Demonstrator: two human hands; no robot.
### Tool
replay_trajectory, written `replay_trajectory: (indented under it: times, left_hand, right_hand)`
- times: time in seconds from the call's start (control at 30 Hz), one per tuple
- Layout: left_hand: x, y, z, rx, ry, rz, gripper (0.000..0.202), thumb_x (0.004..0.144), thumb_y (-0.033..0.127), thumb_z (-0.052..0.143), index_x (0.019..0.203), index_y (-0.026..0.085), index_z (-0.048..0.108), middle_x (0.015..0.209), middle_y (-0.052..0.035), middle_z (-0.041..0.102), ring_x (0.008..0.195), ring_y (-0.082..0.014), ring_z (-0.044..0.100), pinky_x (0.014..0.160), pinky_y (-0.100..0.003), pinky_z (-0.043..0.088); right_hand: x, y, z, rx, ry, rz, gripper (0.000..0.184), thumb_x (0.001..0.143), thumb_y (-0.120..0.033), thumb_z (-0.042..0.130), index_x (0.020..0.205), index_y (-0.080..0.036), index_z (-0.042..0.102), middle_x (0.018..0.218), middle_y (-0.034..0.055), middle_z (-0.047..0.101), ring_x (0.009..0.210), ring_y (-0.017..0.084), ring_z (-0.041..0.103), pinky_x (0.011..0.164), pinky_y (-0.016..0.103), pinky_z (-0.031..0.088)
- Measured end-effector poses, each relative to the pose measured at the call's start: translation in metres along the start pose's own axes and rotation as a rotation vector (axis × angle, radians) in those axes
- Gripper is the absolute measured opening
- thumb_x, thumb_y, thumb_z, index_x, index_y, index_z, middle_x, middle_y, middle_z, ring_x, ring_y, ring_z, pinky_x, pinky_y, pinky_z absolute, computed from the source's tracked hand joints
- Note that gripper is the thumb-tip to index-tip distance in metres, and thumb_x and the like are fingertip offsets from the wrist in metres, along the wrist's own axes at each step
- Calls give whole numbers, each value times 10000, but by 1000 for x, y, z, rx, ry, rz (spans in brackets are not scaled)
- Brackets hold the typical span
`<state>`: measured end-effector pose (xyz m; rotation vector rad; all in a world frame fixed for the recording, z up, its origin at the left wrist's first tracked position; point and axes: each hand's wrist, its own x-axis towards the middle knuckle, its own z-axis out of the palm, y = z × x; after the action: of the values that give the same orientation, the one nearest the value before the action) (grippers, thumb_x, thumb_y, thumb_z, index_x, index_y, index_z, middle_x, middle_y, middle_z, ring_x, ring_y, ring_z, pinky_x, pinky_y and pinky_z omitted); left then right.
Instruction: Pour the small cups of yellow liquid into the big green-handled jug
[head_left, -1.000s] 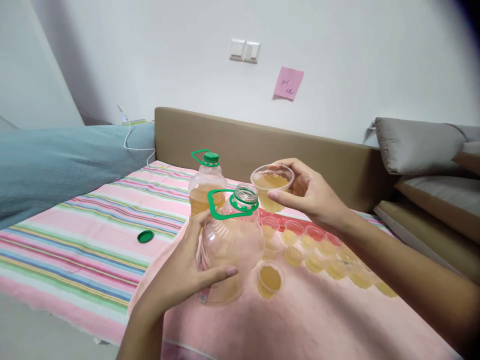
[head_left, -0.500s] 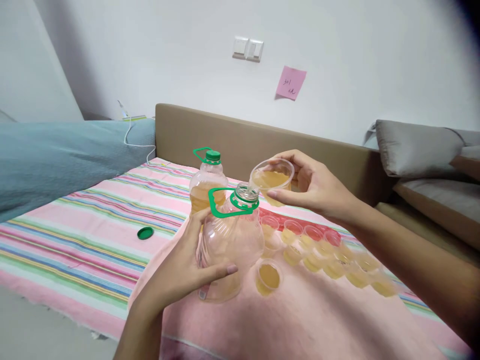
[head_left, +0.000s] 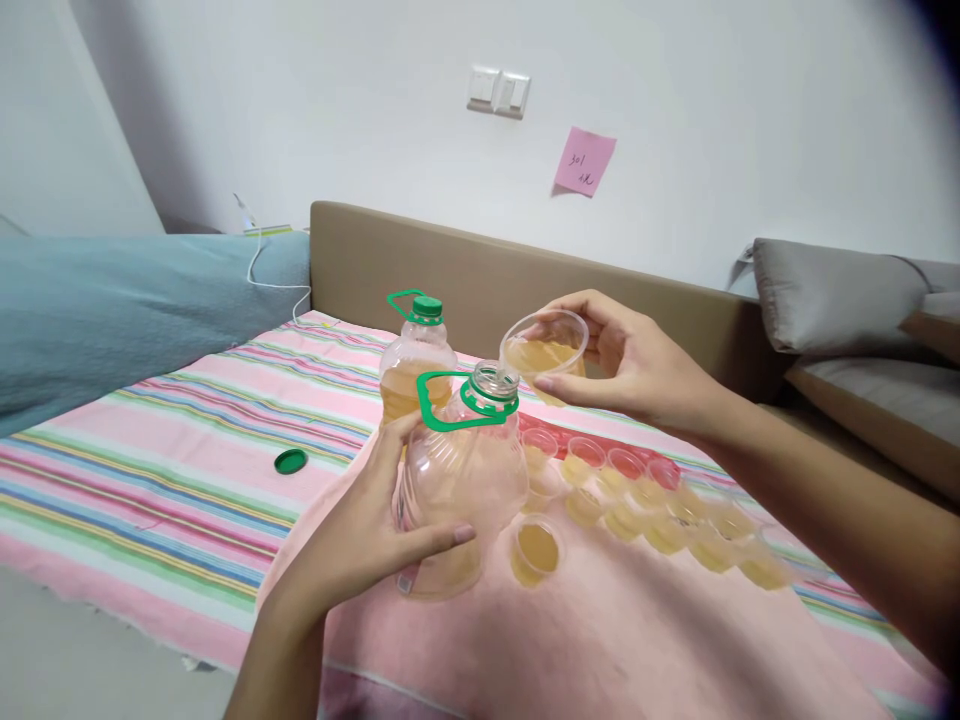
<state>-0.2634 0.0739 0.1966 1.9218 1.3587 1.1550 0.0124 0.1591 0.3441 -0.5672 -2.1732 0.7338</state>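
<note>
My left hand [head_left: 375, 530] is wrapped round the side of a clear plastic bottle [head_left: 480, 480] that stands uncapped, with a green carry ring [head_left: 431, 405] at its neck. Some yellowish liquid shows low inside it. In my right hand [head_left: 615, 355] is a clear plastic cup [head_left: 544, 350] of amber liquid, tilted toward the bottle's mouth [head_left: 495, 375]. The cup's rim is at the mouth, and liquid runs from it into the neck. Close to the bottle's right side stands a single filled cup [head_left: 536, 550].
Rows of filled cups [head_left: 667, 520] stand on the pink cloth [head_left: 600, 650] at right, by a red sheet [head_left: 600, 432]. Behind the held bottle is a capped bottle [head_left: 412, 375] of amber liquid. A green cap [head_left: 291, 461] lies left on the striped cover. Grey pillows [head_left: 825, 295] are at far right.
The cup in my right hand is tipped slightly more, and its liquid looks a little lower. My left hand and the bottle hold their place; the view has shifted very slightly.
</note>
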Motion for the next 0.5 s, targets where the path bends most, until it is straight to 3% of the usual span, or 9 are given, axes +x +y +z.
replay_trajectory:
  times: [0.5]
  left_hand:
    - [0, 1, 0, -3, -13, -11, 929, 794, 644, 874, 1530, 511, 323, 1633, 26, 434, 1556, -343, 375, 1283, -650, 349]
  right_hand:
    - [0, 1, -5, -67, -19, -11, 482, 865, -388, 948, 1194, -236, 630, 1276, 71, 694, 1264, 310, 649, 1090, 457, 546]
